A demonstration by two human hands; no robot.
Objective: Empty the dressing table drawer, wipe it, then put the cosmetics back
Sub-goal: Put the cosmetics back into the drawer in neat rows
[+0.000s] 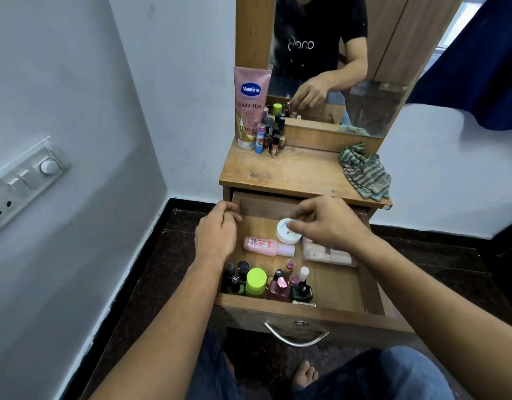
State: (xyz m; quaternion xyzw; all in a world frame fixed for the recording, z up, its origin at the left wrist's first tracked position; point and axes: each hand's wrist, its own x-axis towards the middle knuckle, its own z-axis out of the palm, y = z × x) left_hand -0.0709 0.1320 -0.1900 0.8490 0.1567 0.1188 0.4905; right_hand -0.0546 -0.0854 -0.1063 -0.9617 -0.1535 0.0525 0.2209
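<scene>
Head view: both hands over the pulled-out drawer point(304, 310) of a wooden dressing table point(280, 171).

The right hand point(329, 223) has its fingertips pinched on the rim of a round white jar point(286, 232), which sits tilted near the drawer's back. The left hand point(217, 232) rests loosely curled at the drawer's left wall, holding nothing. A pink bottle point(267, 246) lies flat, long axis left to right, cap to the right. Small bottles stand upright along the front, among them a green-capped one point(256, 281). On the tabletop stand a Vaseline tube point(250, 108) and a crumpled striped cloth point(364, 171), under a mirror point(335, 53). Pale walls, dark floor.
</scene>
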